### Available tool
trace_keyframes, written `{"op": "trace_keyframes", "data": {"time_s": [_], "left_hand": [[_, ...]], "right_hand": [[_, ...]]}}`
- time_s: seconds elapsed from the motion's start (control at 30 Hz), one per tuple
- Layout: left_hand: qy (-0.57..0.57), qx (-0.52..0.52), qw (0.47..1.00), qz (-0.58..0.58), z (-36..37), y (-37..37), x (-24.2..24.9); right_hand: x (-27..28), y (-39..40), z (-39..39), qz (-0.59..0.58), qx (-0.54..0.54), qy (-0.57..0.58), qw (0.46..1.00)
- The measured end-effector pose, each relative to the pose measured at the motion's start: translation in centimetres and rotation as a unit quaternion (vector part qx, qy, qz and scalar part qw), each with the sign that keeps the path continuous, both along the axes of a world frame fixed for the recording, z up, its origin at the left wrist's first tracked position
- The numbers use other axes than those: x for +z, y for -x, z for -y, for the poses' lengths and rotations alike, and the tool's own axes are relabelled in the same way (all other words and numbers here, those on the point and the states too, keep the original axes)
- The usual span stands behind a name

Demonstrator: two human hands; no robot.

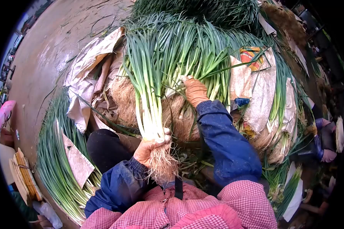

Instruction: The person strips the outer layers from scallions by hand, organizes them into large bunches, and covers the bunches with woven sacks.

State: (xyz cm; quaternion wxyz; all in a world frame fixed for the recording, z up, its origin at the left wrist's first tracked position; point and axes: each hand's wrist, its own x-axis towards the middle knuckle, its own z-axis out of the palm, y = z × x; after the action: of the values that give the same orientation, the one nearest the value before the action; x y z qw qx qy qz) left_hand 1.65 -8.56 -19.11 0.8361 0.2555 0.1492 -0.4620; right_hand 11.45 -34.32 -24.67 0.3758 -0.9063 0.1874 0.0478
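While the left hand (151, 147) grips a bunch of green onions (151, 87) tight just above its pale roots, the leaves fan up and away from the body. Further out, the right hand (195, 91) rests on the heaped onion pile (202, 49), fingers curled among the stalks, beside crumpled paper sacks (86, 80).

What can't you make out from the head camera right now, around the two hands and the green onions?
- Left hand, head view: palm and most fingers hidden behind the onion bunch it grips.
- Right hand: fingertips buried among the leaves of the onion pile.
- Pile's far end: cut off by the top edge.
- Person at right: squeezed and blurred by the lens rim.
- Printed sack: lettering too small.
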Motion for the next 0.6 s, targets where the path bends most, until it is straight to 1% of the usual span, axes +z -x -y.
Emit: {"op": "trace_keyframes", "data": {"time_s": [0.03,0.07,0.1,0.13,0.17,0.2,0.23,0.27,0.3,0.33,0.37,0.4,0.43,0.47,0.5,0.53,0.57,0.6], "left_hand": [[0.055,-0.003,0.999,0.004,-0.2,-0.1,-0.6],[0.078,0.01,0.997,0.017,-0.2,-0.1,-1.0],[0.099,0.022,0.995,0.027,-0.1,-0.1,-0.2],[0.036,0.064,0.996,0.042,0.5,0.2,0.9],[-0.039,0.019,0.998,0.036,0.0,-0.2,0.3],[-0.018,0.001,1.0,0.023,0.2,-0.1,0.1],[0.002,-0.019,1.0,0.01,0.4,0.2,-0.1],[0.017,-0.043,0.999,0.017,1.0,0.5,-0.6],[-0.013,-0.048,0.999,0.001,1.8,1.3,-1.3],[-0.006,-0.077,0.997,-0.011,2.2,1.9,-1.8],[0.0,-0.105,0.994,-0.022,2.5,2.4,-1.9],[-0.036,-0.094,0.995,0.01,3.4,3.0,-1.0],[-0.043,-0.098,0.994,0.018,3.4,3.3,-1.2],[-0.054,-0.087,0.995,0.011,3.5,3.6,-1.5],[-0.065,-0.078,0.995,0.001,3.5,4.0,-1.8],[-0.076,-0.089,0.993,0.01,3.6,4.1,-2.4],[-0.066,-0.091,0.994,0.012,3.8,4.3,-1.5],[-0.077,-0.077,0.994,0.032,4.4,4.9,-1.4]], "right_hand": [[0.5,1.3,0.9,0.029,0.084,0.157,0.984],[0.3,3.4,2.0,0.101,0.108,0.233,0.961],[0.0,5.9,2.9,0.169,0.133,0.304,0.928],[0.8,8.4,3.2,0.162,0.111,0.233,0.952],[1.7,10.8,3.3,0.155,0.087,0.159,0.971],[1.9,12.5,3.4,0.171,0.147,0.273,0.935],[1.7,13.4,3.1,0.225,0.148,0.235,0.934],[1.6,14.6,2.4,0.238,0.126,0.17,0.948],[2.8,14.7,0.7,0.255,0.106,0.104,0.956],[2.7,14.5,-0.3,0.224,0.114,0.166,0.954],[3.1,14.5,-1.3,0.267,0.131,0.212,0.931],[3.4,14.9,-2.2,0.24,0.137,0.238,0.931],[3.5,15.8,-3.0,0.213,0.143,0.266,0.929],[3.1,17.3,-3.9,0.136,0.087,0.234,0.959],[6.5,18.9,-4.7,0.213,0.152,0.244,0.934],[5.5,21.7,-5.2,0.241,0.136,0.195,0.941],[5.9,24.2,-5.3,0.186,0.142,0.22,0.947],[6.2,26.1,-5.2,0.172,0.096,0.172,0.965]]}}
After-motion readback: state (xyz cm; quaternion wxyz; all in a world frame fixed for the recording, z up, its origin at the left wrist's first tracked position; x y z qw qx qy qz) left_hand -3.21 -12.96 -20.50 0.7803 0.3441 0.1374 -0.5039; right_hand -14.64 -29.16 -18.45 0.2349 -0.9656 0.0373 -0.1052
